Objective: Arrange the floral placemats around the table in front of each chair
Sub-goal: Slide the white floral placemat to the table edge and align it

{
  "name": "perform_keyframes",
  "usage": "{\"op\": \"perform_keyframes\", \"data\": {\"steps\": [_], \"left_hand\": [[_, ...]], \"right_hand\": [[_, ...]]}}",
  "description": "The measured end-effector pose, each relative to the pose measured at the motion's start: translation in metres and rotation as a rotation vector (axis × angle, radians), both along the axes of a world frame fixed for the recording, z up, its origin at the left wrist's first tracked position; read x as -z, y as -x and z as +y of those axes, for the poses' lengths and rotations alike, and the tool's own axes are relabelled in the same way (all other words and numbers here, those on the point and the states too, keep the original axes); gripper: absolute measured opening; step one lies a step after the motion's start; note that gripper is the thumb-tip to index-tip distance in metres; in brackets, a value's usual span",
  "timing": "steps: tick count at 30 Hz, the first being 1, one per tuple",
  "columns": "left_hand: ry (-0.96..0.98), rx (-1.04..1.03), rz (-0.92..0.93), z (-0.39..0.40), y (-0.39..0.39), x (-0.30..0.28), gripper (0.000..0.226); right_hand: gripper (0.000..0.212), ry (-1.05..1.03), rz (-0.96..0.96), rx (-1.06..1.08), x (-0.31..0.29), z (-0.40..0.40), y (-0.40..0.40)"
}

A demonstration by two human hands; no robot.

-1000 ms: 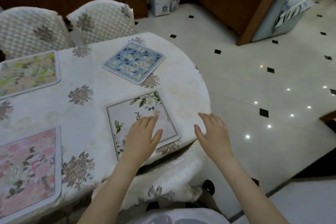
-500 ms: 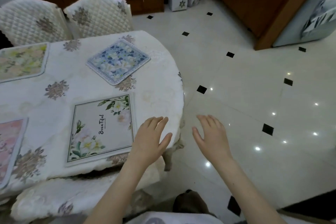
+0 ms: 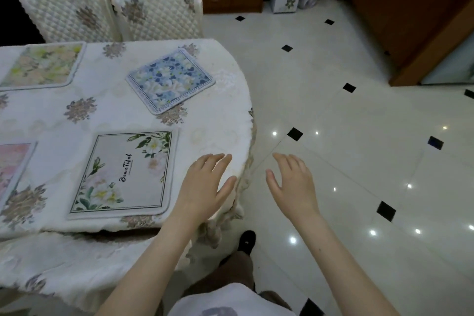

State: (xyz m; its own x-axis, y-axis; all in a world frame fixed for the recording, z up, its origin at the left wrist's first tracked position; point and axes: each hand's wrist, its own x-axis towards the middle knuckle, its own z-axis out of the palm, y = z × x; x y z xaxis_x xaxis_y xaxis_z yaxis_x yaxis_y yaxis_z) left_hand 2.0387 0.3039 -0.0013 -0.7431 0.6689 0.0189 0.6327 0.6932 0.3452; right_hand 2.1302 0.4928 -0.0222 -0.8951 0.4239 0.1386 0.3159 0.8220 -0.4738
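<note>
Where the script on the nearest grey-bordered placemat with white flowers (image 3: pixel 123 174) can be read, it spells "Beautiful" in black, running sideways up the mat; this mat lies flat by the table's near edge. The printed border text on the blue-and-white floral placemat (image 3: pixel 171 80), lying askew toward the rounded end, is too small to read. A yellow-green floral placemat (image 3: pixel 42 64) and a pink floral placemat (image 3: pixel 11 167) are cut off at the left. The left hand (image 3: pixel 202 187) hovers with fingers spread and empty over the white flower-patterned tablecloth (image 3: pixel 102 115), just right of the lettered mat. The right hand (image 3: pixel 292 185), likewise splayed and empty, hangs past the table's rim over open cream tiled floor (image 3: pixel 359 149). Two white quilted chairs (image 3: pixel 110 10) stand at the far side.
</note>
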Motion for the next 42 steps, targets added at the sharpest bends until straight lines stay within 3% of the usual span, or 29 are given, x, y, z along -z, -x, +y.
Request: {"op": "perform_keyframes", "data": {"steps": [9, 15, 27, 36, 42], "left_hand": [[-0.090, -0.150, -0.045, 0.073, 0.058, 0.031, 0.058], [-0.133, -0.201, -0.056, 0.134, 0.119, 0.020, 0.051], [-0.065, -0.333, 0.009, 0.223, 0.219, 0.013, 0.046], [-0.080, -0.690, 0.046, 0.302, 0.288, 0.005, 0.056], [-0.058, -0.968, 0.057, 0.328, 0.309, -0.005, 0.047]], "right_hand": [[0.039, -0.042, -0.048, -0.094, 0.016, 0.084, 0.076], [0.041, -0.081, -0.061, -0.150, 0.000, 0.147, 0.149], [0.040, -0.063, -0.028, -0.337, -0.003, 0.243, 0.282], [0.040, -0.077, -0.025, -0.685, -0.001, 0.324, 0.422], [0.034, -0.057, 0.013, -0.935, -0.013, 0.336, 0.504]]}}
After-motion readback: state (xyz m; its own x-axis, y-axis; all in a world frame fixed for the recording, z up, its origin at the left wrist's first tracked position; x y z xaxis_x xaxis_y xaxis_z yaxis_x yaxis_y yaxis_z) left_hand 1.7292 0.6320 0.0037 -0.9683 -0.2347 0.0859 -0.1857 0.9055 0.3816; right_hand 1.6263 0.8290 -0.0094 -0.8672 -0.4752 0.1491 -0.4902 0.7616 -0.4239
